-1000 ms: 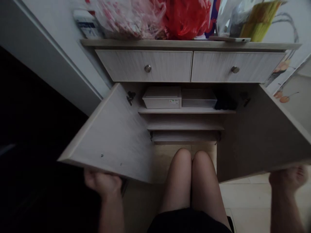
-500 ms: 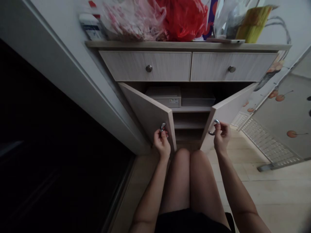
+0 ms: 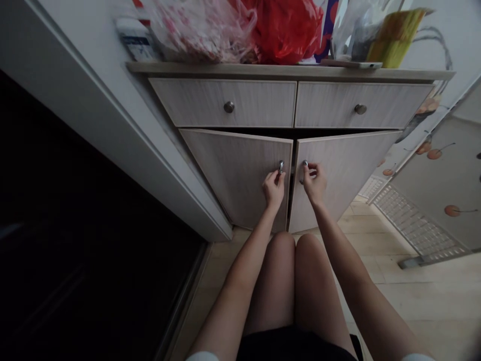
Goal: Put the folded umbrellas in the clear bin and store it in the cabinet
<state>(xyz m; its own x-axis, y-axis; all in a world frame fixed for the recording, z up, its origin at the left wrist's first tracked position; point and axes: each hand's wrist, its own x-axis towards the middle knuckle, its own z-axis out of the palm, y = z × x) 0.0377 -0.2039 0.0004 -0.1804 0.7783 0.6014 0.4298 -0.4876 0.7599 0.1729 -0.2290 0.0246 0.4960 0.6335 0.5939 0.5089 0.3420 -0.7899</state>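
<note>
My left hand [image 3: 274, 189] pinches the metal handle [image 3: 281, 166] of the left cabinet door [image 3: 236, 173]. On the other side, my right hand [image 3: 314, 183] grips the handle [image 3: 305, 164] of the right cabinet door [image 3: 345, 168]. Both pale wood-grain doors stand slightly ajar, with a narrow dark gap between their inner edges and another along the top. The inside of the cabinet is almost wholly hidden behind them.
Above the doors are two drawers [image 3: 259, 103] with round knobs. The cabinet top [image 3: 278, 71] bears a red plastic bag [image 3: 287, 32], a clear bag [image 3: 203, 35], a white bottle [image 3: 136, 40] and a yellow packet [image 3: 396, 37]. My knees [image 3: 281, 245] are close to the doors. A cherry-patterned panel [image 3: 432, 190] stands at right.
Both doors have swung inward from half open to nearly closed, my hands moving forward and together with the handles. The shelves and boxes inside have gone out of sight.
</note>
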